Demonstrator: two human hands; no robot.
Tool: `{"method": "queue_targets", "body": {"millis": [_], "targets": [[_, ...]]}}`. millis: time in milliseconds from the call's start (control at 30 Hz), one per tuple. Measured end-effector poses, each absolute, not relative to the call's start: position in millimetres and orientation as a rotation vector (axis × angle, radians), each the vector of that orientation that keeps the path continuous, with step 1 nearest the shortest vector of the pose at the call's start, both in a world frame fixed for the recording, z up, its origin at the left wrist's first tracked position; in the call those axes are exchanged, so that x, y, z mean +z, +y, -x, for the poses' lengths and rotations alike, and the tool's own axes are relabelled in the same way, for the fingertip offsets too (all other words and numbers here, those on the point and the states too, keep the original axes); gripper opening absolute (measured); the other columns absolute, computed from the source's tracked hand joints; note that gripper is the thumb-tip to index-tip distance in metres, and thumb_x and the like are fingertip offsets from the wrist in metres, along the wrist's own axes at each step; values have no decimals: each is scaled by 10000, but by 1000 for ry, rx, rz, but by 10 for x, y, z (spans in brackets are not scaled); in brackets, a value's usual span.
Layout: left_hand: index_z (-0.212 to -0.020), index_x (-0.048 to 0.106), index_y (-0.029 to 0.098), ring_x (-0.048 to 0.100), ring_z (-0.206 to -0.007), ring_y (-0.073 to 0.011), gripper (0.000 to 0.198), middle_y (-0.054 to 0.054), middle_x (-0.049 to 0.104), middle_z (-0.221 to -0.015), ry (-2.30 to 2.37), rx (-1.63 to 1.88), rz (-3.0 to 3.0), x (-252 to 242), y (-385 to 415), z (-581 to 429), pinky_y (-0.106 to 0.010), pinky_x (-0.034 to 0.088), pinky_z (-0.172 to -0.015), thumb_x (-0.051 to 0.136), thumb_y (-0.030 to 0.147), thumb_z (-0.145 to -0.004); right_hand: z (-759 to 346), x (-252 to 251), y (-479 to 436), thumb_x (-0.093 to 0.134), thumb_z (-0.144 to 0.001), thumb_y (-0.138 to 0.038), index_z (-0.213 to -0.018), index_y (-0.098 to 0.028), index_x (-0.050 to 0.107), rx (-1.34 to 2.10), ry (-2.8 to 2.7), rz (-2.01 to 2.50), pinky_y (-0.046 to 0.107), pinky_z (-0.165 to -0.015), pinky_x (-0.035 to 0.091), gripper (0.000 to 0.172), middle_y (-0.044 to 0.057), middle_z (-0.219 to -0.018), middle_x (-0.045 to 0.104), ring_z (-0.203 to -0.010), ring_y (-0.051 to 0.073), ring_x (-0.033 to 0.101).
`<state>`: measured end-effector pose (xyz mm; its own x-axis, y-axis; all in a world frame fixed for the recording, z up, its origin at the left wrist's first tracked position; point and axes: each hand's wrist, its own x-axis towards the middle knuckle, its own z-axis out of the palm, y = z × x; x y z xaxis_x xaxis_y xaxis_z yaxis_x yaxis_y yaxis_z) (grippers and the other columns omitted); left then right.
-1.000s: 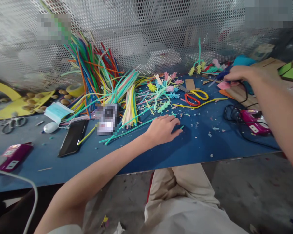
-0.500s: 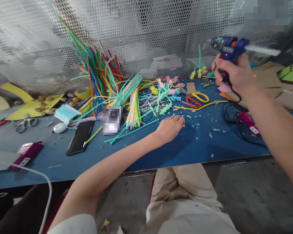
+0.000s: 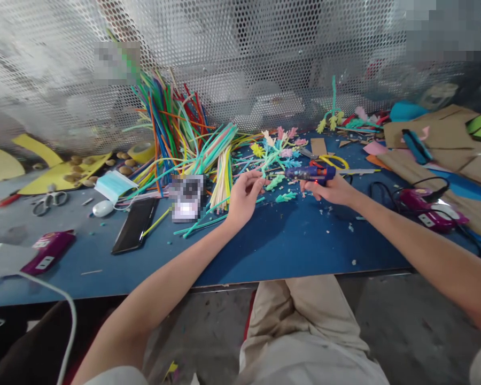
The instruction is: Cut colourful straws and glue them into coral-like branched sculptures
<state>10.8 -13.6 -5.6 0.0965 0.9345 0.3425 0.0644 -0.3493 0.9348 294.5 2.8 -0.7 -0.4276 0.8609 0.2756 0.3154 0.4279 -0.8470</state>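
Note:
My right hand (image 3: 331,188) is closed around the handle of a dark blue hot glue gun (image 3: 304,174), whose small light glows red. A clear glue stick (image 3: 361,171) sticks out of its back, and its nozzle points left toward my left hand. My left hand (image 3: 245,198) has thumb and fingers pinched together at the end of a light green pipe-cleaner stem (image 3: 263,172). Beside these fingertips are a green pipe-cleaner leaf (image 3: 274,183) and another green leaf (image 3: 285,198) on the table. Just behind lies a cluster of pink, yellow and blue pipe-cleaner flowers (image 3: 282,143).
Bundled pipe cleaners (image 3: 164,128) stand at the back left. Scissors with a yellow handle (image 3: 334,160) lie behind the glue gun. A phone (image 3: 134,225), face mask (image 3: 114,184) and grey scissors (image 3: 50,202) lie left. Cardboard (image 3: 436,128) and a purple power strip (image 3: 433,211) are at right.
My right hand has brought the glue gun down and left from the far right to the table's middle. My left hand has risen from the tabletop and moved left to the green stem.

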Motion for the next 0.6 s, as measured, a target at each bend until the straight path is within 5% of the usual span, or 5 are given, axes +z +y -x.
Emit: {"method": "queue_targets", "body": {"millis": [400, 600], "targets": [[-995, 670, 186, 544, -674, -119, 415, -46, 748, -873, 1042, 1241, -1682, -48, -204, -145, -248, 430, -606, 646, 600, -978, -2940, -180, 1, 530, -1025, -647, -759, -229, 693, 934, -1870, 760, 346, -580, 453, 522, 47, -770, 690, -590, 152, 535], [-963, 666, 178, 368, -547, -85, 439, -36, 744, -850, 1025, 1168, -1743, -47, -248, -162, -257, 313, -523, 624, 614, -989, -2909, -153, -33, 547, -981, -718, -717, -230, 682, 954, -1829, 804, 350, -554, 448, 571, 56, -745, 703, -587, 164, 552]]}}
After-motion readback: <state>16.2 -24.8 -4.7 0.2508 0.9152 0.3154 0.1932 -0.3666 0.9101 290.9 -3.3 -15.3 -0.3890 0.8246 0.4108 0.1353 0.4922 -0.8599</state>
